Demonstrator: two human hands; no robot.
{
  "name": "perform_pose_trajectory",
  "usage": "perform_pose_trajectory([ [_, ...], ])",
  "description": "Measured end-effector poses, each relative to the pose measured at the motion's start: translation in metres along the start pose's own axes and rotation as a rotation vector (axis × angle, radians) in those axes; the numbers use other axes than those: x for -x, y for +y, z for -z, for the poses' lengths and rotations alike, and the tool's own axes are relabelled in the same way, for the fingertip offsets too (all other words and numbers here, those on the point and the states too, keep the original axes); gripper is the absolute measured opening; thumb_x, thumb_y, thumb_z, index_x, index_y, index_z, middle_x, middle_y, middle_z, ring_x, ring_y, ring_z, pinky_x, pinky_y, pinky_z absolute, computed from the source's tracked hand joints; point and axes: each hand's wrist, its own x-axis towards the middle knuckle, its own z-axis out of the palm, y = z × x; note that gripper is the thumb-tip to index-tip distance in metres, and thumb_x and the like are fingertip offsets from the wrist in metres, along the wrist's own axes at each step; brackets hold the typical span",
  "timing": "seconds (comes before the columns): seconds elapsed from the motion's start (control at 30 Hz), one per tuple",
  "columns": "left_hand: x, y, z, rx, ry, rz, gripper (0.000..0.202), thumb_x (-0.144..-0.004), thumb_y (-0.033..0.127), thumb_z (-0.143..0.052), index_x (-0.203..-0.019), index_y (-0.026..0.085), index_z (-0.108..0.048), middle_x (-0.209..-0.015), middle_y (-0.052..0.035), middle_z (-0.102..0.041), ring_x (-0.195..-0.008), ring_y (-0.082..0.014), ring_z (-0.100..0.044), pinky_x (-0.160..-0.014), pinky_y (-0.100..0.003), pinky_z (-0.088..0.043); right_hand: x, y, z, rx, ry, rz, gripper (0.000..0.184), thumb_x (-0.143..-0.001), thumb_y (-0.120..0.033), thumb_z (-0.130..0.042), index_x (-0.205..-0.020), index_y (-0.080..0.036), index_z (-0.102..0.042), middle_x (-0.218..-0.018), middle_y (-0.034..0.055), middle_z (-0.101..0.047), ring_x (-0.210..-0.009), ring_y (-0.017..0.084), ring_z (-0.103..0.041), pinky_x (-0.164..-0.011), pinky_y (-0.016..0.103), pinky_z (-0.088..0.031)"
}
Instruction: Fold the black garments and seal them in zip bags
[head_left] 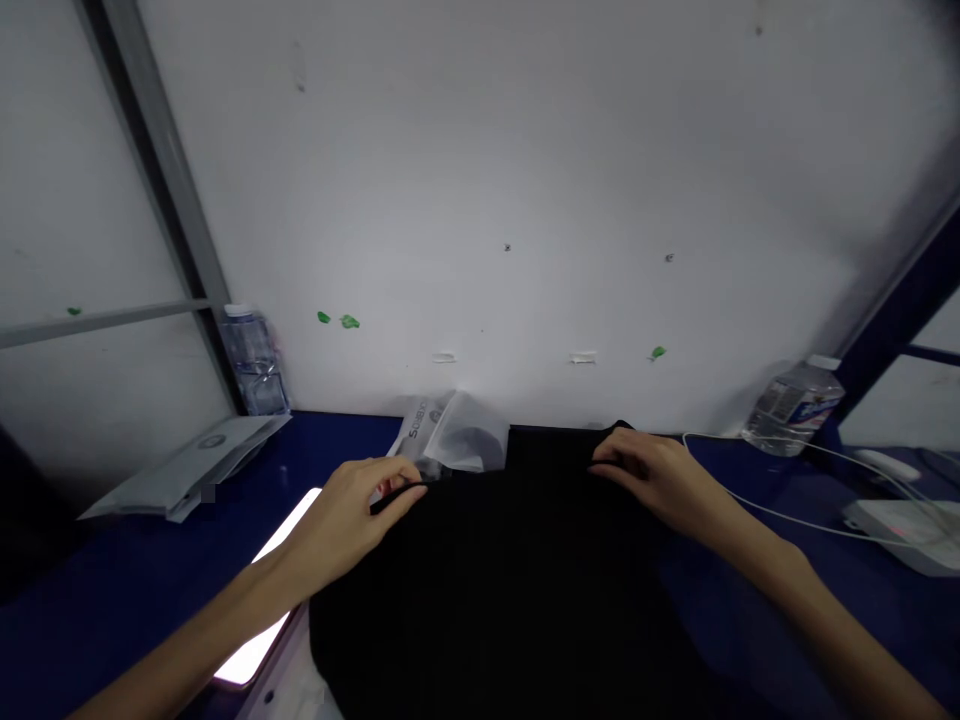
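Note:
A piece of black fabric, perhaps a garment, spreads over the blue table in front of me; its exact kind cannot be made out. My left hand pinches its upper left edge between thumb and fingers. On the other side, my right hand is closed on the upper right edge. Between the two hands the cloth's edge runs roughly straight. Behind it, white translucent packaging bags lean against the wall, their lower part hidden by the cloth.
A lit phone lies beneath my left forearm. Flat grey-white packets and a water bottle are at the left. To the right are another bottle, white cables and a white box. A white wall closes off the back.

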Motion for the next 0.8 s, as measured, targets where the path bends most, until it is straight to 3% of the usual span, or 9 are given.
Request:
perform_pose_trajectory([
  [0.27, -0.003, -0.004, 0.002, 0.124, 0.098, 0.067, 0.014, -0.09, 0.036, -0.063, -0.083, 0.023, -0.067, -0.079, 0.0034, -0.069, -0.075, -0.0173, -0.064, -0.072, -0.029, -0.046, 0.003, -0.003, -0.003, 0.124, 0.036, -0.042, 0.012, -0.095, -0.036, -0.059, -0.09, -0.025, -0.063, -0.066, -0.0025, -0.067, -0.055, 0.017, -0.061, -0.052, 0.028, -0.04],
  [0.47, -0.006, -0.009, 0.001, 0.172, 0.062, 0.108, 0.016, -0.084, 0.038, -0.069, -0.079, 0.023, -0.066, -0.075, 0.0033, -0.068, -0.072, -0.017, -0.062, -0.071, -0.029, -0.046, 0.002, 0.002, 0.001, 0.102, 0.026, -0.022, 0.007, -0.092, -0.027, -0.063, -0.097, -0.028, -0.067, -0.079, -0.0019, -0.071, -0.061, 0.017, -0.062, -0.056, 0.028, -0.043],
  [0.6, -0.005, -0.007, 0.0, 0.16, 0.025, 0.107, 0.018, -0.084, 0.04, -0.068, -0.079, 0.023, -0.066, -0.073, 0.0031, -0.065, -0.069, -0.016, -0.057, -0.068, -0.028, -0.045, 0.001, 0.005, 0.0, 0.101, 0.039, -0.055, 0.003, -0.09, -0.027, -0.064, -0.089, -0.026, -0.067, -0.082, -0.0009, -0.071, -0.066, 0.019, -0.063, -0.057, 0.029, -0.042],
  [0.8, -0.006, -0.005, 0.005, 0.279, -0.021, 0.145, 0.009, -0.085, 0.028, -0.06, -0.082, 0.021, -0.064, -0.076, 0.0013, -0.066, -0.072, -0.0169, -0.06, -0.07, -0.029, -0.046, 0.001, 0.006, -0.002, 0.064, 0.04, -0.05, 0.008, -0.094, -0.029, -0.058, -0.091, -0.025, -0.065, -0.085, 0.0004, -0.071, -0.07, 0.019, -0.065, -0.059, 0.029, -0.044],
])
